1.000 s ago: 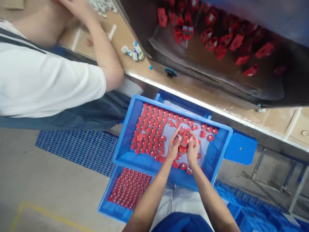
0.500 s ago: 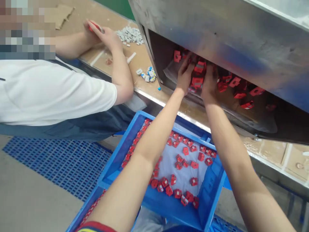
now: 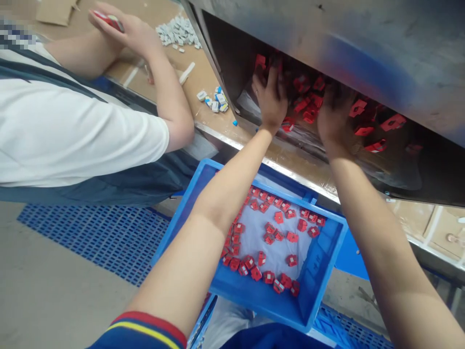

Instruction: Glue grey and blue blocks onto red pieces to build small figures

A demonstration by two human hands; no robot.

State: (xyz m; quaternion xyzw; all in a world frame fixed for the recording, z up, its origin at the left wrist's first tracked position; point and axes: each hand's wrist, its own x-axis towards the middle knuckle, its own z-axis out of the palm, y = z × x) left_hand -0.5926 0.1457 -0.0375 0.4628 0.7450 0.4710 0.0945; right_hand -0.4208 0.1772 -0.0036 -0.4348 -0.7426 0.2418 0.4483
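My left hand (image 3: 269, 99) reaches into the dark opening of a steel bin (image 3: 327, 34), fingers spread among small red parts with white centres. One red part (image 3: 287, 125) lies just under its palm. My right hand (image 3: 334, 114) is further in, its fingers hidden in shadow beside more of these parts (image 3: 310, 109). Below my forearms, a blue plastic crate (image 3: 327, 261) holds several loose red parts (image 3: 279, 217) on a pale liner. My left forearm hides the crate's left part.
A co-worker in a white shirt and dark apron stands at left, one hand (image 3: 127, 34) holding a red item. Small grey parts (image 3: 178, 31) and blue-white parts (image 3: 214, 100) lie on the tan bench (image 3: 214, 72). A steel edge (image 3: 232, 140) runs along the bench. Blue floor grating (image 3: 94, 242) lies below.
Both my hands have moved from the crate up into the steel bin. The heap of red parts they were over in the crate is gone. The co-worker's hand has shifted slightly.
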